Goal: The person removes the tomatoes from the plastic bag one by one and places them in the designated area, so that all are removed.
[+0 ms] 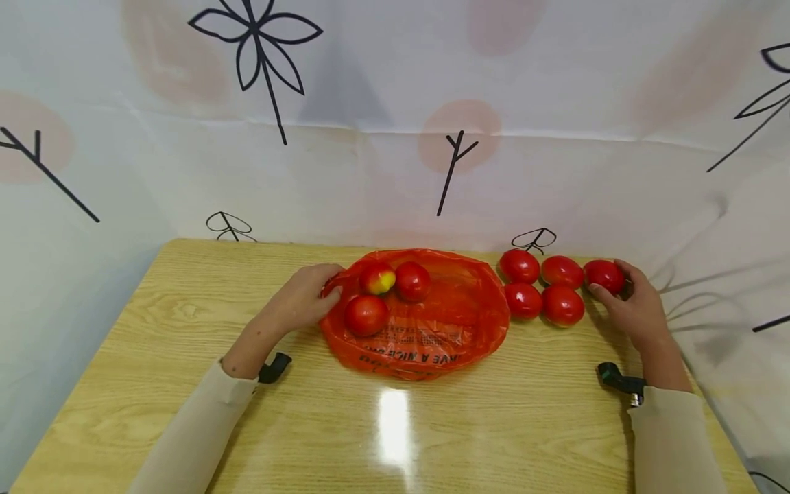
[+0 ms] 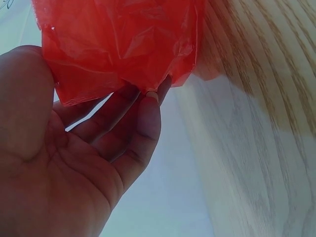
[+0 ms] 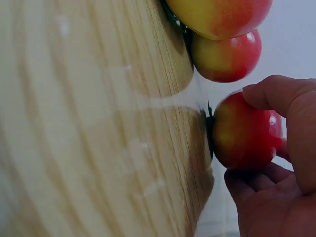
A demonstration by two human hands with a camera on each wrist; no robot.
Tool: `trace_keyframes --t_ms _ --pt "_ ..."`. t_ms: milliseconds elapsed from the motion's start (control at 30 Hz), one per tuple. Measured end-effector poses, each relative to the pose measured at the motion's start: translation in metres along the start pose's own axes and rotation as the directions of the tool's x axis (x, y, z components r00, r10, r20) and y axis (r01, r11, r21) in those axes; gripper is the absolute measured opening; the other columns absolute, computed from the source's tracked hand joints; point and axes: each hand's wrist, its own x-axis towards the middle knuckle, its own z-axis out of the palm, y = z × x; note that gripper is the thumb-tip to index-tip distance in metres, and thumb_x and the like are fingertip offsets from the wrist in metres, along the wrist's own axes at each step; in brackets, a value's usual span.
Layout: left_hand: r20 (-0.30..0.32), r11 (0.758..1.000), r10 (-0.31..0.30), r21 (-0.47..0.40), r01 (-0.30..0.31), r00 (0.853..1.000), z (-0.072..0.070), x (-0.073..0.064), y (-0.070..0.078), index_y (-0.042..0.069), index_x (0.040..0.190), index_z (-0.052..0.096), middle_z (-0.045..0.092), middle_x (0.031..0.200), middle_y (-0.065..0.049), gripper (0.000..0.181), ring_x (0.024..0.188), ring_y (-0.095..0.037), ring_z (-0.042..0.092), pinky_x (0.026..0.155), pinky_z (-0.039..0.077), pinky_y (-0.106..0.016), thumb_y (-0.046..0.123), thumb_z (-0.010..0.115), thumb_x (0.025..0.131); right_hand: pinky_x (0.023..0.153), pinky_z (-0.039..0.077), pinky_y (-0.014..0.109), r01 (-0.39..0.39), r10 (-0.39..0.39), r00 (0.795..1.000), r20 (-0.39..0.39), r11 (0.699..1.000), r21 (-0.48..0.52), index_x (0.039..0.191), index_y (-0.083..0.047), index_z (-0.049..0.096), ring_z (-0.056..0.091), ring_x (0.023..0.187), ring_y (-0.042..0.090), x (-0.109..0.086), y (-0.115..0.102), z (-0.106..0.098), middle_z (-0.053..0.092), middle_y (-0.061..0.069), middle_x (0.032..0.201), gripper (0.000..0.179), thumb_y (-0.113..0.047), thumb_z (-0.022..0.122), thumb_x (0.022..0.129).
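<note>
An orange-red plastic bag [image 1: 450, 305] lies spread with its mouth facing up in the head view, and three tomatoes [image 1: 367, 315] are inside it. One of these shows a yellow patch. My left hand [image 1: 300, 300] holds the bag's left edge; the left wrist view shows its fingers at the crumpled plastic [image 2: 128, 44]. At the far right, my right hand [image 1: 642, 312] grips a red tomato [image 1: 603, 276] between thumb and fingers. In the right wrist view that tomato [image 3: 247, 133] has its green leafy end towards the table, beside other tomatoes [image 3: 227, 54].
Several more tomatoes [image 1: 562, 305] stand close together in two rows right of the bag, the nearest touching or almost touching it. The wooden table [image 1: 494, 425] ends at a patterned cloth backdrop [image 1: 395, 185] behind. Another pale cloth side [image 1: 728, 309] rises at the right.
</note>
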Motion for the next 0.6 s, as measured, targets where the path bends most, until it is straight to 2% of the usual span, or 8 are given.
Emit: trace_keyframes --t_ms 100,233,433,600 --pt "0.001 1.000 0.001 0.001 -0.001 1.000 0.0007 0.0002 0.0003 0.004 0.124 0.071 0.075 0.114 -0.007 0.025 0.099 -0.025 0.066 0.091 0.059 -0.045 0.008 0.061 0.101 0.102 0.041 0.009 0.016 -0.016 1.000 -0.002 1.000 -0.018 0.165 0.002 0.026 0.045 0.132 0.051 0.0005 0.0014 -0.0003 0.036 0.036 0.159 0.078 -0.033 0.063 0.106" --pt "0.004 1.000 -0.002 -0.004 0.002 1.000 0.0008 0.0000 0.0008 0.004 0.122 0.071 0.075 0.112 -0.007 0.024 0.097 -0.024 0.065 0.089 0.059 -0.044 0.008 0.061 0.101 0.079 0.037 0.000 0.058 -0.058 0.998 0.001 0.998 -0.027 0.163 0.004 0.027 0.051 0.120 0.047 0.0016 0.0020 0.0009 0.038 0.036 0.156 0.078 -0.030 0.065 0.105" --pt "0.006 1.000 -0.004 -0.003 0.004 1.000 0.0008 0.0001 0.0010 0.005 0.123 0.071 0.075 0.112 -0.006 0.024 0.097 -0.024 0.065 0.090 0.059 -0.045 0.008 0.060 0.101 0.078 0.037 -0.001 0.056 -0.055 0.998 0.031 0.998 -0.016 0.166 0.004 0.020 0.048 0.129 0.057 0.0021 0.0022 0.0016 0.032 0.037 0.161 0.082 -0.031 0.065 0.106" --pt "0.007 1.000 0.002 -0.001 -0.002 1.000 0.0007 0.0007 0.0008 0.004 0.124 0.071 0.075 0.113 -0.006 0.025 0.099 -0.024 0.066 0.091 0.059 -0.046 0.008 0.061 0.102 0.075 0.038 0.001 0.024 -0.022 0.999 0.049 0.999 -0.026 0.167 0.003 0.017 0.045 0.131 0.059 0.0018 0.0016 -0.0001 0.031 0.038 0.162 0.086 -0.034 0.064 0.106"
